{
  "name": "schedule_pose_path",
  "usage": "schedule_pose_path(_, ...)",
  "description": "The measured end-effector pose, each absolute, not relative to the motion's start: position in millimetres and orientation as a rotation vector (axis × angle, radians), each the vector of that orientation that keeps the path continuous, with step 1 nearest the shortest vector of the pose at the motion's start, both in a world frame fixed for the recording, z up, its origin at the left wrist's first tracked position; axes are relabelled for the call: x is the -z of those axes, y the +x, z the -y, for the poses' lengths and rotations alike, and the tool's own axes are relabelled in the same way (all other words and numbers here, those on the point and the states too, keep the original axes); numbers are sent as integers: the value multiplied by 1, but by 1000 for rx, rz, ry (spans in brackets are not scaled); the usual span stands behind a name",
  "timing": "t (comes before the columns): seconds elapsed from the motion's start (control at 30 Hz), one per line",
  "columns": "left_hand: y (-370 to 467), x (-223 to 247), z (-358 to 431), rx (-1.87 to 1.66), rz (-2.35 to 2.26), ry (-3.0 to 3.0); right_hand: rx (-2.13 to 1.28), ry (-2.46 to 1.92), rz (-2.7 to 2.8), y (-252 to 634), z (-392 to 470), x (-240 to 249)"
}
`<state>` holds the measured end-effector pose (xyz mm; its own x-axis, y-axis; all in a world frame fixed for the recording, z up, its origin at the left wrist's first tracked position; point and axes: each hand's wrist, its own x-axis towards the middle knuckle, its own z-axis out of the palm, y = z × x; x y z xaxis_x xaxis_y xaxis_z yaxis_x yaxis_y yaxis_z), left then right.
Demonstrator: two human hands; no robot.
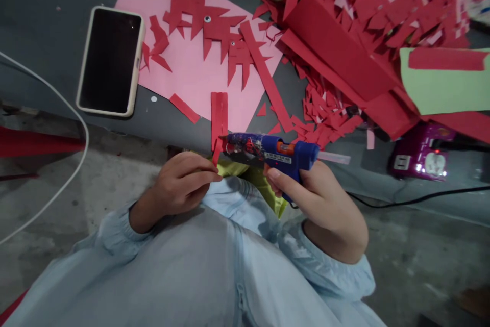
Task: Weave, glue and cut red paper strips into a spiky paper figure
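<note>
My right hand (310,194) is wrapped round the handle of a blue hot glue gun (281,154), with a clear glue stick (335,157) jutting from its back. The gun's nozzle points left, at a small red paper strip (217,152). My left hand (181,181) pinches the lower end of this strip at the table's near edge. Whether the nozzle touches the paper I cannot tell. Just above, two red paper strips (219,112) lie side by side, partly on a pink sheet (164,67). Red paper animal shapes with googly eyes (187,0) lie farther up that sheet.
A phone (110,61) lies at the left, near a white cable (72,107). Red paper scraps (333,112) and folded red card (337,46) fill the right side. A purple box (421,153) with a lit red light and a black cord (413,194) are at the lower right.
</note>
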<state>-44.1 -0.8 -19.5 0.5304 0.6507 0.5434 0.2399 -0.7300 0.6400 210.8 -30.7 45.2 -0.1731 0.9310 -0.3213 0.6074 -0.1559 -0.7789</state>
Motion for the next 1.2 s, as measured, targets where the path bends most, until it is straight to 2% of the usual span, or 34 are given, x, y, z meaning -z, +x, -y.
schedule_pose_path(0.2,-45,11,3,-1116,-773,2228,-1316,-1752,1702,213,31,-43)
schedule_pose_path(0.47,-39,-7,-9,-1354,-982,2159,-1318,-1774,1525,214,39,-39)
schedule_pose_path(0.67,-37,-1,-12,-1542,-968,2067,-1334,-1766,1525,213,35,-37)
schedule_pose_path(0.8,-39,8,-12,-1302,-876,2471,-1355,-1784,1537,213,34,-38)
schedule_pose_path(0.97,-32,11,-8,-947,-1084,2766,-1386,-1791,1531,213,34,-37)
schedule_pose_path(1.2,-21,21,-6,-939,-1246,2787,-1373,-1768,1516,212,35,-36)
